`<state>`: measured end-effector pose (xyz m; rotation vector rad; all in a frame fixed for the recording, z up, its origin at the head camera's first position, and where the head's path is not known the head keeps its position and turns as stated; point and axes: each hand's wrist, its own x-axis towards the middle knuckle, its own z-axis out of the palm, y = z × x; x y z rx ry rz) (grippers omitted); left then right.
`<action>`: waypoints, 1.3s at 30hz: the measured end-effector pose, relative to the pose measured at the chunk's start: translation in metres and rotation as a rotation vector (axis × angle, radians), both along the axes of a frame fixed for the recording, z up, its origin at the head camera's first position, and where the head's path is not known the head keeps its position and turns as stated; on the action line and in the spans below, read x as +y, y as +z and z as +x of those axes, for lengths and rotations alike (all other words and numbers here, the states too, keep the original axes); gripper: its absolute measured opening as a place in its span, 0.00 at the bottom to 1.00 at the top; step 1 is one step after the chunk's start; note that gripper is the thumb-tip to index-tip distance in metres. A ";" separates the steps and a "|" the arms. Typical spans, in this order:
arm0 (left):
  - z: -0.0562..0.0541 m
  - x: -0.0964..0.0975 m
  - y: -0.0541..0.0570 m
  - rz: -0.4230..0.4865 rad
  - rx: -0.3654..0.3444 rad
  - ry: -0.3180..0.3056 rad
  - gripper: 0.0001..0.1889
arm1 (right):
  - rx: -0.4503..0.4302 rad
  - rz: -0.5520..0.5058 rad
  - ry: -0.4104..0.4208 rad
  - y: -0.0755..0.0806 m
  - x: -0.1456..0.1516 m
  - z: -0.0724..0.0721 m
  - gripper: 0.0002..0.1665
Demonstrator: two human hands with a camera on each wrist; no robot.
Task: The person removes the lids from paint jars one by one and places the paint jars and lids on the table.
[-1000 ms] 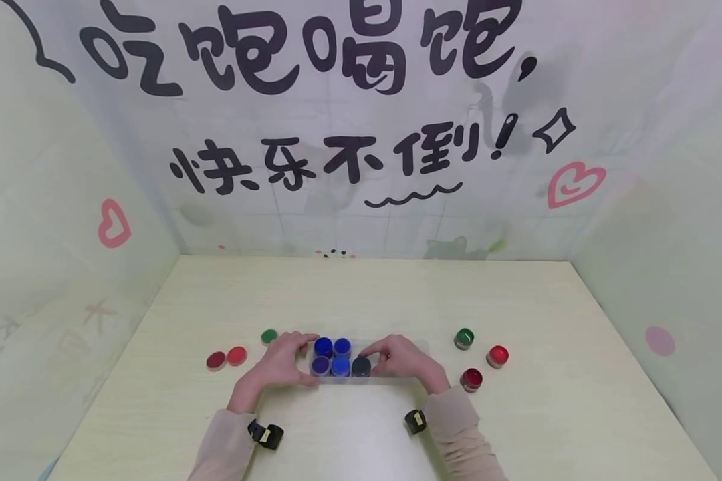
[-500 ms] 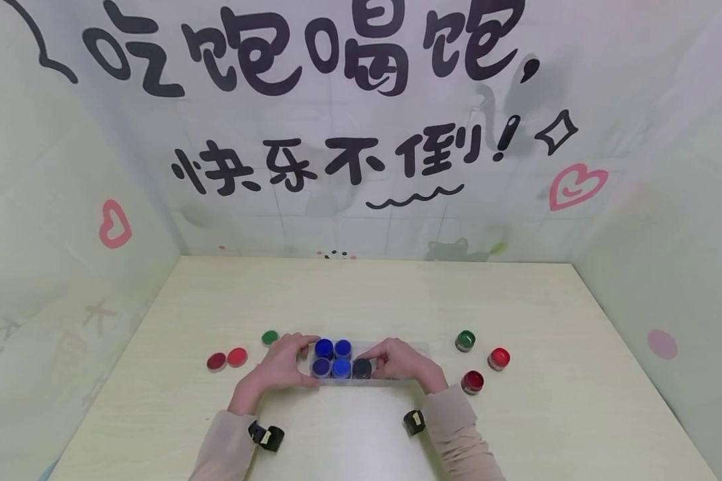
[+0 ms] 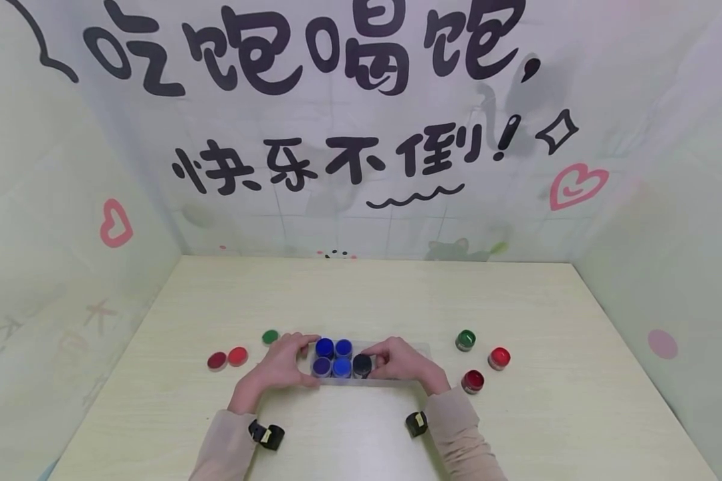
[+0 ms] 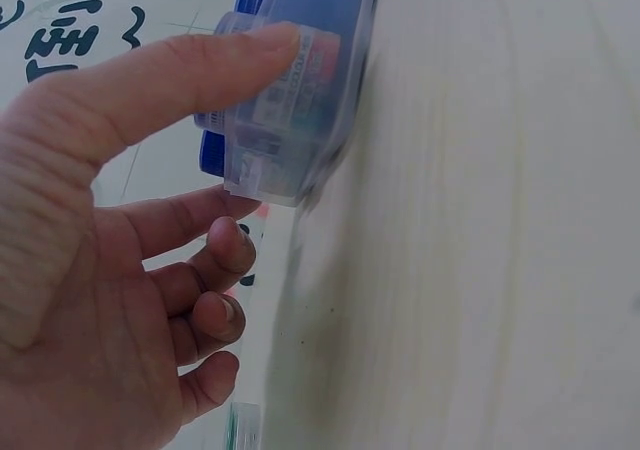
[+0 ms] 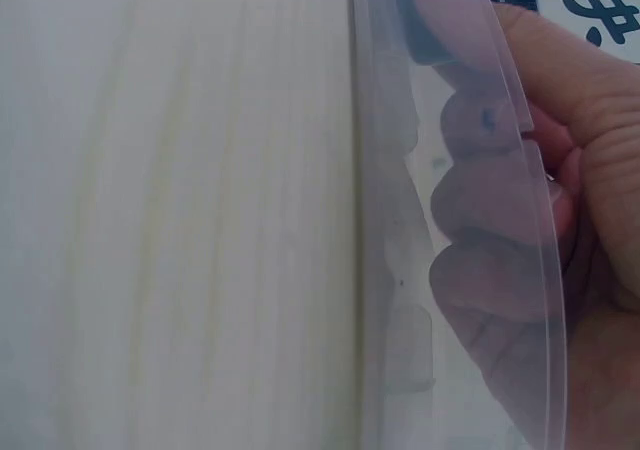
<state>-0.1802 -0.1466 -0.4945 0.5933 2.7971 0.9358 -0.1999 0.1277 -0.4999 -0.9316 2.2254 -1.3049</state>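
Note:
My left hand [image 3: 283,361] grips the left end of a clear plastic tray [image 3: 406,383], thumb on its near wall and a fingertip at the far side. In the left wrist view the thumb lies across the tray wall [image 4: 275,160]. Four paint jars in blue and purple, among them a bright blue jar [image 3: 341,367] and a purple jar [image 3: 321,367], fill the tray's left part. Beside them my right hand [image 3: 400,359] pinches a black paint jar [image 3: 362,364] inside the tray. In the right wrist view, its thumb and fingers show through the translucent wall [image 5: 400,270].
Right of the tray stand a green jar [image 3: 465,340], a bright red jar [image 3: 499,358] and a dark red jar [image 3: 472,381]. To the left lie a green disc [image 3: 270,337], a red disc [image 3: 237,356] and a dark red disc [image 3: 216,361]. Printed fabric walls surround the table [image 3: 361,294].
The black jar has shifted slightly in the right hand's pinch, and more of its near side shows. The left hand and the tray stay almost in place.

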 end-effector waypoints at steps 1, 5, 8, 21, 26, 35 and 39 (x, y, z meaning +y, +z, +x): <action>0.000 0.000 0.000 -0.001 -0.002 -0.001 0.43 | 0.000 -0.011 -0.018 0.000 0.001 0.000 0.23; -0.001 0.000 0.003 0.008 -0.008 -0.005 0.45 | 0.041 -0.017 -0.099 0.004 0.003 0.003 0.24; -0.001 0.000 0.009 0.024 -0.016 0.002 0.46 | 0.067 0.000 -0.157 0.016 0.004 0.006 0.23; -0.009 0.026 0.053 0.283 0.181 -0.026 0.24 | 0.193 -0.119 -0.355 0.048 0.008 0.007 0.20; -0.013 0.048 0.070 0.382 0.238 -0.042 0.21 | 0.239 -0.131 -0.399 0.065 0.006 0.008 0.21; -0.014 0.079 0.095 0.429 0.297 -0.160 0.21 | 0.311 -0.174 -0.408 0.088 0.001 0.018 0.18; -0.013 0.084 0.099 0.405 0.304 -0.163 0.19 | 0.312 -0.178 -0.412 0.093 0.000 0.019 0.18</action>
